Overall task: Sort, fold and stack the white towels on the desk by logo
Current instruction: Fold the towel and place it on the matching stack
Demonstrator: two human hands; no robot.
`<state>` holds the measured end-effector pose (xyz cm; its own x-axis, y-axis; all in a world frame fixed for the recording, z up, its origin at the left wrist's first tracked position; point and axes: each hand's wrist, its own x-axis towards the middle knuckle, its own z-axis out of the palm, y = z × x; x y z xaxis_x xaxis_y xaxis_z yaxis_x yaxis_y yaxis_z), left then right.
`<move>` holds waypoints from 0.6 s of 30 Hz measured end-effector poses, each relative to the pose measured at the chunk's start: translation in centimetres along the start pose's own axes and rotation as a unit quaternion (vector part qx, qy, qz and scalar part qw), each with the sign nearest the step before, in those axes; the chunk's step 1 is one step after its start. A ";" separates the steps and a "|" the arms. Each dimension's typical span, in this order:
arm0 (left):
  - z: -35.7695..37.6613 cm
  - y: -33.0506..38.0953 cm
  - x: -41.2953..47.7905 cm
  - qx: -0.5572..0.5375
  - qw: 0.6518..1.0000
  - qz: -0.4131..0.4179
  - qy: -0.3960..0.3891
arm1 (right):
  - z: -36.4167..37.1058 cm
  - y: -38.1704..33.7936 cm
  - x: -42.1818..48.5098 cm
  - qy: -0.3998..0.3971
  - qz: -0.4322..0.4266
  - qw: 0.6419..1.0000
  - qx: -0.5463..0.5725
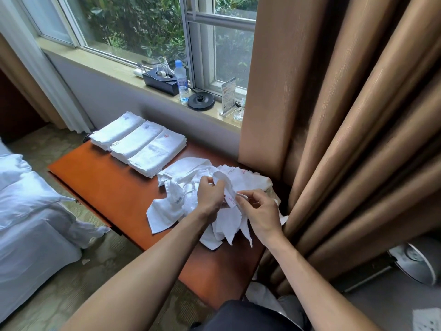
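Left hand (210,192) and right hand (260,211) both pinch 1 towel (228,222) over the desk (107,177).

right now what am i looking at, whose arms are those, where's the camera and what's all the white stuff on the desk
No machine here: a person wears one camera on the head, looking down at their own two bare arms. The left hand and right hand both hold one white towel over a loose towel pile on the orange-brown desk. Behind the pile, three stacks of folded towels lie side by side; the nearest stack's top towel shows a red logo. A water bottle stands on the window sill, and a brown curtain hangs at the right.
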<state>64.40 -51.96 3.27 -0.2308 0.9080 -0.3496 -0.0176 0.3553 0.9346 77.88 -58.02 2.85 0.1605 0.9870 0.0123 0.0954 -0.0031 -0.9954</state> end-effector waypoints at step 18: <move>0.2 -0.9 0.6 -0.134 0.985 -0.079 0.076 | -0.1 1.7 -1.0 -0.081 -0.009 0.997 -0.018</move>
<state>64.45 -51.74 2.22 -0.3464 0.7952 -0.4976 -0.3165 0.4003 0.8600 78.01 -59.00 1.15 -0.0018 0.9999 0.0125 0.1325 0.0126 -0.9911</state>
